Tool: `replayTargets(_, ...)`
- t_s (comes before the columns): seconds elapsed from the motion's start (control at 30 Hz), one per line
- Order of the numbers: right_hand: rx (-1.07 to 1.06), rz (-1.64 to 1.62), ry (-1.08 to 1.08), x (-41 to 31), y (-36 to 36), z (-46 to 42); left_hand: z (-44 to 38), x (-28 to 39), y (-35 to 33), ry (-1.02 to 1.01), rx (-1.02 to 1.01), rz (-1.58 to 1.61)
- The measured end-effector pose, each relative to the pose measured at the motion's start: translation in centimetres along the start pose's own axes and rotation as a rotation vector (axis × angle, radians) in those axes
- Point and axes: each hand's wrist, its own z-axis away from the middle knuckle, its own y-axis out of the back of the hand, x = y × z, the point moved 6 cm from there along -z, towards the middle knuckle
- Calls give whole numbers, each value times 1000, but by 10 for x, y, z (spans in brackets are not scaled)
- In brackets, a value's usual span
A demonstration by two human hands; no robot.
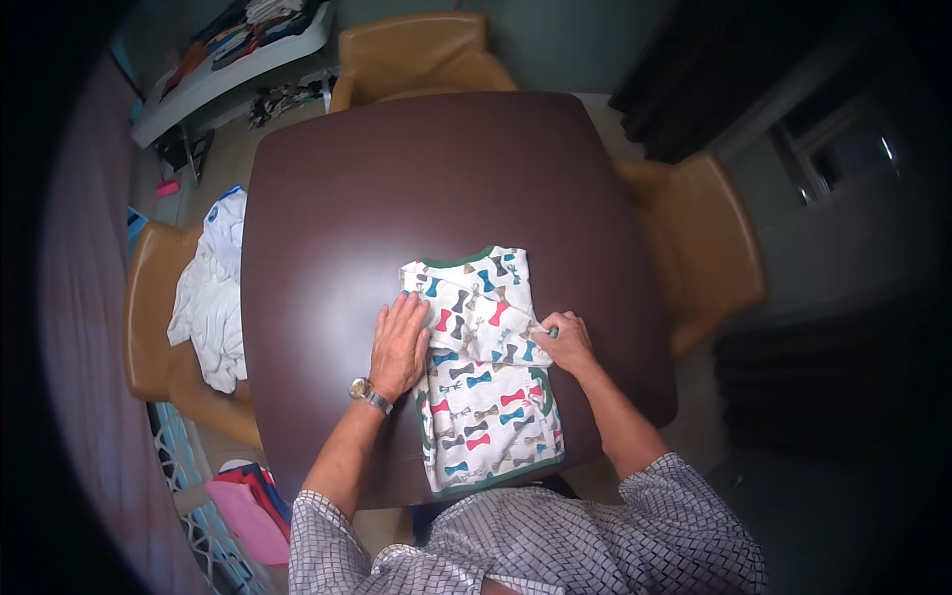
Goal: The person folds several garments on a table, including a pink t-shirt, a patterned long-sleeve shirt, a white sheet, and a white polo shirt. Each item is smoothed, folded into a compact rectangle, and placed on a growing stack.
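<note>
A white garment (487,416) patterned with coloured bow ties lies on the dark brown table (446,171), its green-edged neckline pointing away from me. One sleeve (498,331) is folded across the upper body of the garment. My left hand (398,346) rests flat, fingers stretched forward, on the garment's left edge below the shoulder. At the right, my right hand (569,342) pinches the end of the folded sleeve, where a bit of green trim shows between thumb and fingers. Green-trimmed pockets show on the lower part.
Tan chairs stand at the table's far side (413,52), right (692,245) and left (152,320). White clothing (212,305) is heaped on the left chair. Folded pink, red and blue fabrics (256,506) lie low at left. An ironing board (230,74) with clothes stands at far left.
</note>
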Motion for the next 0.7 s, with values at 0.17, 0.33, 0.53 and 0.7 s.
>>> replayTargets(0.17,15,-541,24,-13,15,-13,-11,1,-20,-105,-183,-151)
replayTargets(0.33,249,-491,-144,30,2,-40,-11,5,-44,-94,-257,-238)
replayTargets(0.53,418,-404,-60,18,9,-38,-23,46,-39,-80,-305,-233)
replayTargets(0.7,454,-367,-16,5,21,-30,-41,102,-96,-329,-372,-67)
